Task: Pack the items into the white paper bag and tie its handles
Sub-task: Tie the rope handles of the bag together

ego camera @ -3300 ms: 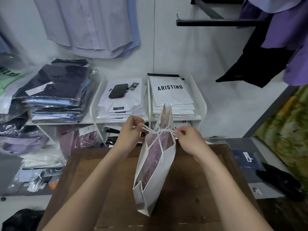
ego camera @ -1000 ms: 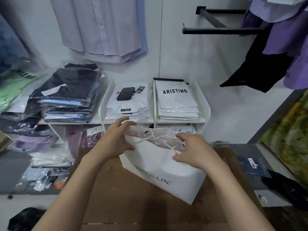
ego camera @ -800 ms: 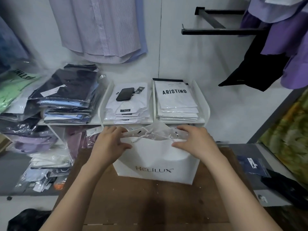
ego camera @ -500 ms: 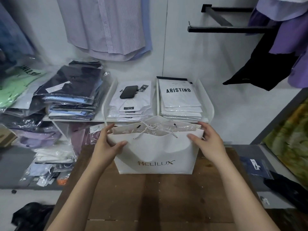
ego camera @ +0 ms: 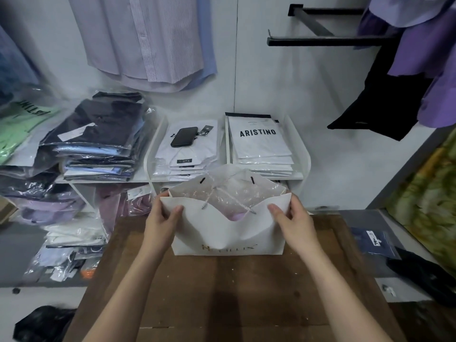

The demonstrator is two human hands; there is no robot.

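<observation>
Your left hand is now pinching the upper left corner of the white paper bag, thumb on the front panel, fingers tucked behind the edge. A moment ago that hand was up on the rim; it is sliding out to the side as you square things up. Three seconds back you were pulling the cords with the bag end-on; now it is standing upright on the bench, broad face and gold logo turned toward you.

Moving to the middle, the handles are lying knotted across the open mouth, loose ends trailing down inside, and a plastic-wrapped lilac item is showing below the dip in the front panel. To my eye the packing and the tying are both looking done, and you are only settling the bag.

Over on the right, your right hand is mirroring the left, thumb on the front, fingers curling round the upper right corner. The bag is sitting squarely between your two hands, held at both sides.
</observation>
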